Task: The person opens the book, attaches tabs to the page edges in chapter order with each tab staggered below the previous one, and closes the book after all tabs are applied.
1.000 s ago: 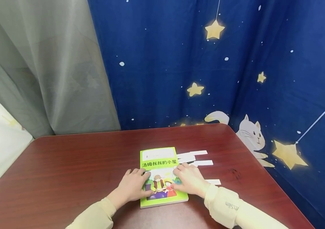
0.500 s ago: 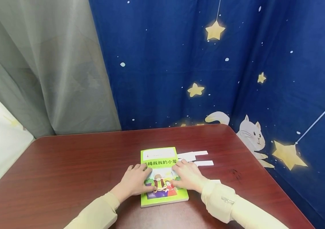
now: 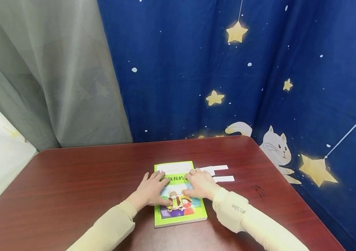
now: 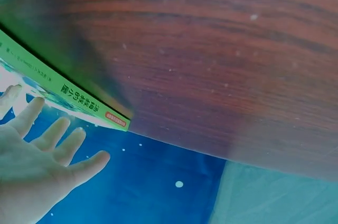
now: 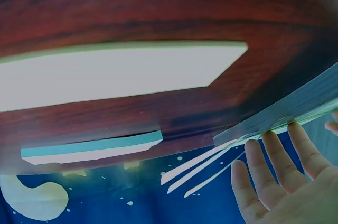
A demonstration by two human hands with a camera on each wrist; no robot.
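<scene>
A green paperback book point(image 3: 182, 213) with a cartoon cover lies on the table. My left hand point(image 3: 150, 192) rests with spread fingers over its left side; in the left wrist view, the extended fingers of my left hand point(image 4: 42, 166) are by the cover near the spine point(image 4: 68, 89). My right hand point(image 3: 200, 184) lies over the right side, thumb toward the picture. In the right wrist view, the fingertips of my right hand point(image 5: 290, 182) are by the book's page edge point(image 5: 264, 126), where thin paper strips point(image 5: 198, 168) stick out. Both hands partly cover the title.
White paper strips point(image 3: 224, 179) lie right of the book, some partly hidden by my right hand. Up close, a large white strip point(image 5: 121, 73) and a smaller teal-edged one point(image 5: 95, 147) show. The dark red table point(image 3: 80, 181) ends at grey and blue curtains point(image 3: 178, 69).
Both hands have slid up the cover, away from me, baring more of the lower picture and covering more of the title. The lowest white strip is now hidden behind my right arm.
</scene>
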